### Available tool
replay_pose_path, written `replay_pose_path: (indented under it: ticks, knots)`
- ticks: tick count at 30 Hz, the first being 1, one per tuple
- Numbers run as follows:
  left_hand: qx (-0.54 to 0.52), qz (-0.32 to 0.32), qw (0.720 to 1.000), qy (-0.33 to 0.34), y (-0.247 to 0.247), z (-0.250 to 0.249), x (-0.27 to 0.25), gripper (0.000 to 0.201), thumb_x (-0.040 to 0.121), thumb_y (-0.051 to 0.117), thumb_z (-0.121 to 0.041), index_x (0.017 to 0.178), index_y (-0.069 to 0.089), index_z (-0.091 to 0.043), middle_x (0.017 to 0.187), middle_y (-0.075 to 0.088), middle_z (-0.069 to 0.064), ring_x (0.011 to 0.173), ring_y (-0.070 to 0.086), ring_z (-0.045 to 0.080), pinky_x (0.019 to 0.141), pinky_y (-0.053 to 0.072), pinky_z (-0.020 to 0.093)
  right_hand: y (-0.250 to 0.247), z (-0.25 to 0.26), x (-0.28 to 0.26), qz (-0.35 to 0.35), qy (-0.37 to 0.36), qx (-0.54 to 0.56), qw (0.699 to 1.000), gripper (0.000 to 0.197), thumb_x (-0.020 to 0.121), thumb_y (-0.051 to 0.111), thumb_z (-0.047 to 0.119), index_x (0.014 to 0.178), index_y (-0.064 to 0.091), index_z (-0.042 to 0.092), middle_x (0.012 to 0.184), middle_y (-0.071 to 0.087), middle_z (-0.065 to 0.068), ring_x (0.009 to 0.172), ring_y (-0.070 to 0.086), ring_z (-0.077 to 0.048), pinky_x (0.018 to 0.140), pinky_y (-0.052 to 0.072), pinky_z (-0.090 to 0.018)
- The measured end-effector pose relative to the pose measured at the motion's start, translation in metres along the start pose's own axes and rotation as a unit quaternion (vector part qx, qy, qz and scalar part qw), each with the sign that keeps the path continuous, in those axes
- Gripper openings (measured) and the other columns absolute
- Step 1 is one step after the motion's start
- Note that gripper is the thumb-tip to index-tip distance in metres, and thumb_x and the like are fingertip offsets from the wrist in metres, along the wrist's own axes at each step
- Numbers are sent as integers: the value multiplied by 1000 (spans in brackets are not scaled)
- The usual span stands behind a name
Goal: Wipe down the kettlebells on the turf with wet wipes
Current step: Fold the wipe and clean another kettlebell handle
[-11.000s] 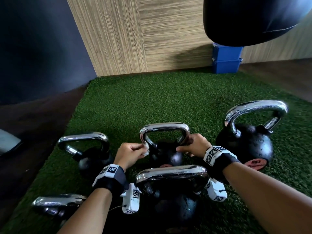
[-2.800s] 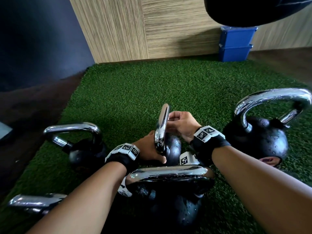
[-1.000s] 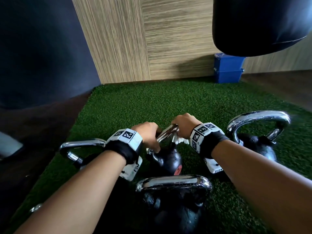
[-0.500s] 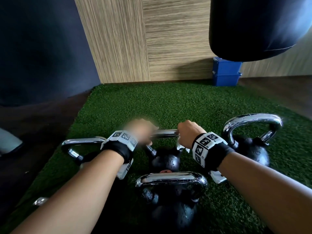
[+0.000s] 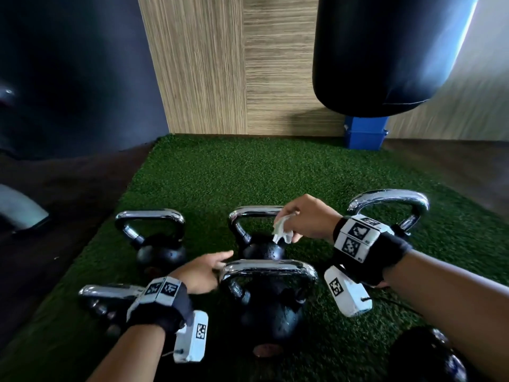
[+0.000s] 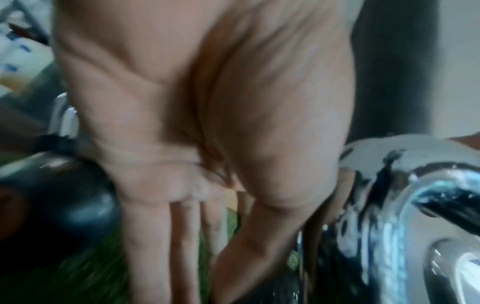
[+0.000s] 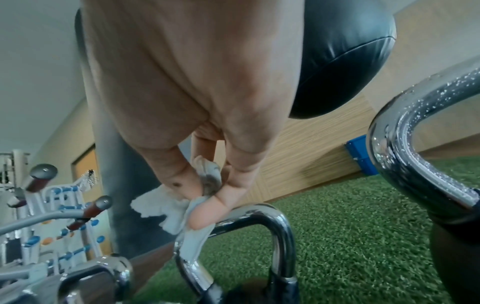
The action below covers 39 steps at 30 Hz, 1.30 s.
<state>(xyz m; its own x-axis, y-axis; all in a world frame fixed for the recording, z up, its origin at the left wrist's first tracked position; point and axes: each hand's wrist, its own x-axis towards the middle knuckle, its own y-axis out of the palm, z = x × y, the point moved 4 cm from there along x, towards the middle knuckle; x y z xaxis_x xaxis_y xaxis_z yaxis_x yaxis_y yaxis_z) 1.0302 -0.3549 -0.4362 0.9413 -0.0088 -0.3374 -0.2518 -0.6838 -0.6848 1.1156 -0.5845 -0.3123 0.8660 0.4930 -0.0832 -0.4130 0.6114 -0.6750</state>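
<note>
Several black kettlebells with chrome handles stand on the green turf (image 5: 248,177). The small centre kettlebell (image 5: 264,250) stands upright. My right hand (image 5: 296,224) pinches a crumpled white wet wipe (image 5: 281,234) at the right end of its handle (image 5: 253,212). In the right wrist view, the thumb (image 7: 207,211) and a finger squeeze the wipe (image 7: 158,203) just above that handle (image 7: 262,212). My left hand (image 5: 217,261) is empty with straight fingers, beside the left end of the near large kettlebell's handle (image 5: 270,267). The left wrist view is blurred and shows the straight fingers (image 6: 155,236).
Another kettlebell (image 5: 161,249) stands to the left and a bigger one (image 5: 391,201) to the right, behind my right wrist. One handle (image 5: 107,292) shows at the near left. A black punching bag (image 5: 385,51) hangs above a blue box (image 5: 365,133). Dark floor borders the turf.
Both hands held the centre kettlebell's handle half a second ago. My left hand has let go and drawn back toward the near kettlebell. The centre kettlebell now stands upright.
</note>
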Motion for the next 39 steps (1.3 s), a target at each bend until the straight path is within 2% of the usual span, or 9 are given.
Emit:
replay_pose_path:
  ticks: [2,5,8,12,16,21,24,28,39]
  knots:
    - [-101,33,994,11,17,7,-11,88,84,53,26,155,37,-24,142,61,11,75,67,-8,61,49,12,1,10,-15,3,-16,20,1000,17,85,64,0,90,79,7,85,77,-6,64,71,-11,57,58,-25]
    - [-122,53,991,12,36,20,-23,80,79,69,21,138,50,-30,133,63,-7,117,61,-2,87,50,13,5,19,-36,3,-54,-1,999,16,87,64,6,88,79,8,70,74,13,60,66,2,58,58,-23]
    - [-69,70,995,23,58,25,-27,67,73,92,-13,127,59,-33,131,64,-14,128,55,5,107,39,13,15,26,-56,21,-98,-75,992,18,89,62,16,93,80,13,77,74,18,57,59,14,51,41,-4]
    - [-86,31,996,1,79,26,-27,71,53,96,-53,114,60,-45,119,66,-24,121,58,2,107,41,20,27,35,-74,-24,-173,-185,967,24,92,62,12,110,77,18,105,72,3,86,57,1,67,36,2]
    - [-109,-6,994,-25,88,28,-29,103,39,92,-69,132,60,-36,127,67,-18,122,59,5,113,41,27,34,39,-79,-74,-202,-182,959,25,89,71,17,113,70,18,96,71,2,84,63,-13,78,50,-24]
    - [-114,-3,993,-25,88,27,-32,89,47,92,-66,126,61,-42,122,67,-22,121,60,3,106,43,20,51,36,-74,-40,-169,-226,959,20,93,66,16,111,75,17,114,74,-3,107,68,-18,98,51,-31]
    - [-124,3,992,-23,91,22,-35,80,45,91,-70,115,58,-49,116,65,-31,120,60,0,93,41,10,57,37,-73,-26,-145,-243,959,17,93,64,11,104,77,14,108,73,-5,103,69,-20,92,54,-28]
    - [-137,-32,989,-43,94,23,-31,93,41,84,-81,122,50,-51,121,59,-25,120,55,5,100,40,19,45,32,-74,-19,-93,-316,944,17,84,56,-2,81,69,8,84,71,-10,85,72,-29,69,56,-31]
    - [-137,-28,988,-60,92,18,-27,99,34,88,-80,123,60,-44,120,67,-19,113,63,9,91,61,34,33,16,-87,-39,-63,-329,941,13,86,57,-4,85,69,3,87,72,-13,82,72,-29,71,60,-36]
